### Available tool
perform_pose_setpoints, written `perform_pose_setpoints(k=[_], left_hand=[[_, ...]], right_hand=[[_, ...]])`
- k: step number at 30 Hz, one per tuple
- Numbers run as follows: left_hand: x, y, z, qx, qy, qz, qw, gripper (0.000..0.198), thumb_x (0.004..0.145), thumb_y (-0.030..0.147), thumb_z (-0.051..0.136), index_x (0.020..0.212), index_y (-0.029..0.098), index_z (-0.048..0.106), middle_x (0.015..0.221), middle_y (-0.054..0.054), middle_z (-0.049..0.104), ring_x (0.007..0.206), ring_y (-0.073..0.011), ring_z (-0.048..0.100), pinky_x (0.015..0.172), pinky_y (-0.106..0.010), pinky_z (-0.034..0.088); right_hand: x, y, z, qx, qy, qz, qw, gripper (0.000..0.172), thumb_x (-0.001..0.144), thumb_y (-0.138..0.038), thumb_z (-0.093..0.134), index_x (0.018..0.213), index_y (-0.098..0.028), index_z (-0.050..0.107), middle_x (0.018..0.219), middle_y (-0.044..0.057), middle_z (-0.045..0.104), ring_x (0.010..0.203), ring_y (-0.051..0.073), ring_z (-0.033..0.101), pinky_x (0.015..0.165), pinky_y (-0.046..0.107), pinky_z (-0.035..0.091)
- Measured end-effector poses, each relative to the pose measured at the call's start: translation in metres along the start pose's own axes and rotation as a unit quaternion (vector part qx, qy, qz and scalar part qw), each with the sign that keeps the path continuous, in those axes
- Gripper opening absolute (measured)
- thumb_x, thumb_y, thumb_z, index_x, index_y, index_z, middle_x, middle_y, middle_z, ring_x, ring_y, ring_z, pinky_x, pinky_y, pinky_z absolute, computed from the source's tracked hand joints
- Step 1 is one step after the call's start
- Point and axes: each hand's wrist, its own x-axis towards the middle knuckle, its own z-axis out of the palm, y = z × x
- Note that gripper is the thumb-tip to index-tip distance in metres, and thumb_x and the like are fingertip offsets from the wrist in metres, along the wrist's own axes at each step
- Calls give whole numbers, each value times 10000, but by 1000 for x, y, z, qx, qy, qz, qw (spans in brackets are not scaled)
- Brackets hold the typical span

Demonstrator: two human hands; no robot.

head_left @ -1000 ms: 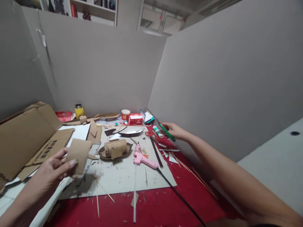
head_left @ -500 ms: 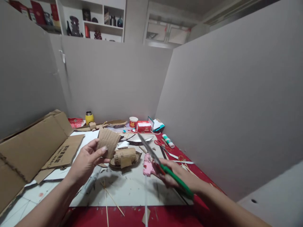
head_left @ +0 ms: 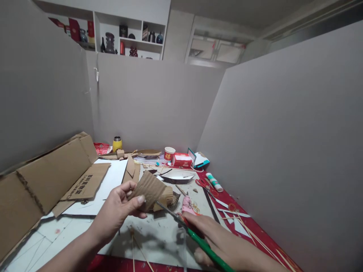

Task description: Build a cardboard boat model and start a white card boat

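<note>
My left hand (head_left: 119, 209) pinches a small piece of corrugated cardboard (head_left: 148, 189) and holds it up over the white work board (head_left: 159, 238). My right hand (head_left: 224, 243) grips green-handled scissors (head_left: 195, 237); their blades point up-left and reach the cardboard's lower right edge. Behind the cardboard, partly hidden, sits a small cardboard boat model (head_left: 169, 197). A pink glue gun (head_left: 187, 204) lies just right of it, partly covered by my right hand.
Large folded cardboard sheets (head_left: 48, 177) lie at the left. At the back stand a yellow flask (head_left: 117, 144), a paper cup (head_left: 169, 153) and a red box (head_left: 182, 160). Red scissors (head_left: 204, 184), a glue stick (head_left: 214, 182) and thin wooden sticks (head_left: 255, 238) lie at the right. Grey partitions enclose the table.
My right hand took the green scissors from the far right and brought them to the cardboard. My left hand raised the cardboard toward the middle. The view tilted up.
</note>
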Motion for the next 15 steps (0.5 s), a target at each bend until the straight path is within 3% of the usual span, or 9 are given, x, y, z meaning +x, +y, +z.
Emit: perform_pose_setpoints(k=[8,15], left_hand=[[1,-10,0,7,-24,-32,999,261,778,348,692,892,157,555,862,-40,633,748,-143,578,632,-299,567],[1,-13,-1,7,-20,-42,999,262,777,354,693,896,153,575,859,-42,633,732,-135,572,631,-291,564]], right_hand=[[7,-6,2,2,20,-63,998,609,808,-641,504,1161,-149,565,961,118,650,825,225,573,762,322,461],[8,-13,1,-12,22,-21,999,425,783,-511,599,1029,-165,601,825,52,628,727,182,549,674,272,446]])
